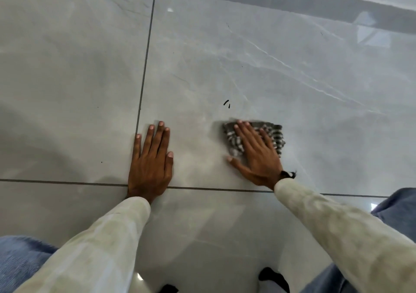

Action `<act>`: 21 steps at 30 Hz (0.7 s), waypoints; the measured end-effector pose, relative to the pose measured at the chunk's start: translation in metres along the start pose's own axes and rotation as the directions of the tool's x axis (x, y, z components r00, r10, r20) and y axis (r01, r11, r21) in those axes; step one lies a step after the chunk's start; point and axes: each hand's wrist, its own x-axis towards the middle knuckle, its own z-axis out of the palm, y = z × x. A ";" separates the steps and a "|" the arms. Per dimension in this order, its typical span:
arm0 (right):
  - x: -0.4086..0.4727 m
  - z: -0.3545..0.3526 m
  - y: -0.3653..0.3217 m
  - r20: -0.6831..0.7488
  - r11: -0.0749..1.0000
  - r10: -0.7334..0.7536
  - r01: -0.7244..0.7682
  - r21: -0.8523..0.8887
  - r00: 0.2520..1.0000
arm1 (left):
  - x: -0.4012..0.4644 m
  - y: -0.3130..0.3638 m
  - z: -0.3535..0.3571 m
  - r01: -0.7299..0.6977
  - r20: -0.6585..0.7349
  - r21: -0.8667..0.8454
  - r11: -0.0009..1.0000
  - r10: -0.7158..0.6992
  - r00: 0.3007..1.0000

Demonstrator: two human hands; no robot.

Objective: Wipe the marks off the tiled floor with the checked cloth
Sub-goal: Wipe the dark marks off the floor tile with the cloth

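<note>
sleeves cut off below; left hand flat, open; right hand pressing blurred checked cloth near marks.

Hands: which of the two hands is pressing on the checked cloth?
The right hand: it lies on the checked cloth. The left hand rests flat on bare tile.

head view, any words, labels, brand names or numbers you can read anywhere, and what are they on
None: no readable text shows anywhere in the head view.
The black marks on the tiled floor are short strokes, not letters or digits.
The checked cloth under the right hand shows only its woven pattern, no tag or label.
The dark band at the right wrist shows no legible marking.
The left hand, sleeves and jeans carry no print.
</note>
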 end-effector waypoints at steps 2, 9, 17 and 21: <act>0.019 -0.006 0.009 -0.008 0.986 0.169 -0.168 0.018 0.986 | 0.000 0.000 0.001 -0.003 -0.007 -0.003 1.000 0.003 1.000; 0.046 -0.008 -0.021 0.000 0.999 -0.038 0.038 0.000 0.999 | -0.001 -0.003 0.007 -0.016 -0.042 0.018 1.000 0.017 0.999; 0.097 -0.016 -0.028 -0.033 0.989 0.143 -0.141 0.054 0.989 | 0.000 -0.004 0.010 -0.024 -0.050 0.004 1.000 0.024 0.998; 0.058 -0.019 0.003 0.040 0.994 -0.112 0.112 0.000 0.993 | -0.001 -0.005 0.011 -0.018 -0.062 0.004 1.000 0.019 0.998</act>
